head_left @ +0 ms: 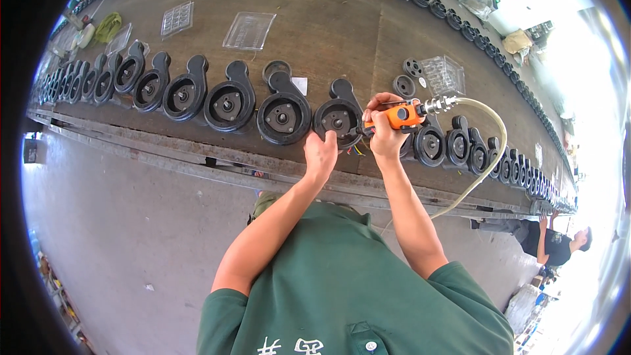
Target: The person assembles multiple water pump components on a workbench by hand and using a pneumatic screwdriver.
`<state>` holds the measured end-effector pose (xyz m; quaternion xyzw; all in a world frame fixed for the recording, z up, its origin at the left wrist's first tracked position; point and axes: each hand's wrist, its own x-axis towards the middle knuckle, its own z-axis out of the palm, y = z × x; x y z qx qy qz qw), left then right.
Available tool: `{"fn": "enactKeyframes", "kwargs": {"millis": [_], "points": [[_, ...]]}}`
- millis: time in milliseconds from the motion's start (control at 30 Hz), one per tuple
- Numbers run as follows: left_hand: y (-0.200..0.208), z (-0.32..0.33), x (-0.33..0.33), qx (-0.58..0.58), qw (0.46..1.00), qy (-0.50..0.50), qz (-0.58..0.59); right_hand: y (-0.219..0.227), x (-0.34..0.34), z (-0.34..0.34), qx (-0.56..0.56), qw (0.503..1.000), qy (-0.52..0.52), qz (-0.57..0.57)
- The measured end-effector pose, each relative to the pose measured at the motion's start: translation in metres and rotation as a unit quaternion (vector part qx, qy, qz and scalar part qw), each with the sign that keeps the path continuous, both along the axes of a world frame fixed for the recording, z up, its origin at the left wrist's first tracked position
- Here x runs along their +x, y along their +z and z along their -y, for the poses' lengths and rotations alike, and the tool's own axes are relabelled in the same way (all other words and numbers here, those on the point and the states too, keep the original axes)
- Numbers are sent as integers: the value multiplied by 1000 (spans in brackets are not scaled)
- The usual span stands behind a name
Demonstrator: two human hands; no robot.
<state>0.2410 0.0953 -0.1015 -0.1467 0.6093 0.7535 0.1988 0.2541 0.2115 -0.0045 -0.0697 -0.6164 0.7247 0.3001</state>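
My right hand (386,137) is wrapped round an orange air tool (406,116) with a metal fitting at its right end. A pale hose (501,138) loops from that fitting down past my right forearm. The tool's other end points left, beside a black round housing (337,120) with an arm-like top. With my left hand (321,151) I grip the near rim of this housing, thumb at its edge; some fingertips are hidden. Small coloured wires (358,150) stick out by its lower right side.
Similar black housings (229,103) line the bench's near edge on both sides. Clear plastic trays (250,31) lie farther back, with loose black wheels (404,85) near another tray. More housings (437,8) run along the far edge. A person (552,242) works at the far right.
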Motion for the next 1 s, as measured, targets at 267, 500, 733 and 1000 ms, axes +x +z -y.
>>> {"fn": "enactKeyframes", "kwargs": {"millis": [267,500,733,1000], "points": [[1,1,1,-61,998,9,-14,-4,2,1,10,999,35,5],[-2,3,5,-82,996,-31,4,-17,9,15,73,991,109,-9],[4,-4,7,110,993,1,36,-7,-1,16,147,988,45,-17],[89,6,45,52,957,-264,113,67,38,-13,-3,995,-26,-100]]}}
